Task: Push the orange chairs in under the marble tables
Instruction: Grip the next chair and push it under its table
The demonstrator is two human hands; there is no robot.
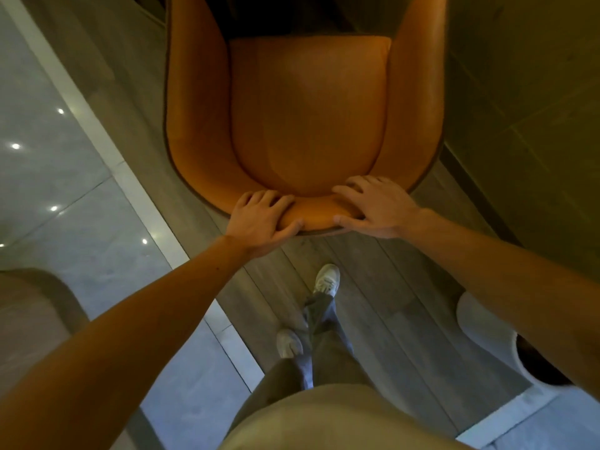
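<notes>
An orange leather tub chair (308,118) stands straight in front of me, seen from above, its seat facing away. My left hand (263,217) grips the top of the backrest, fingers over the inside and thumb on the outer edge. My right hand (376,207) grips the same rim a little to the right, fingers curled over it. A dark edge at the top (276,14) covers the front of the seat; I cannot tell whether it is a table.
Grey wood-plank flooring (383,287) lies under the chair and my feet (326,279). To the left runs a white strip and glossy pale tile (48,141). A grey rounded chair back (35,306) sits at lower left, a white round container (493,332) at lower right.
</notes>
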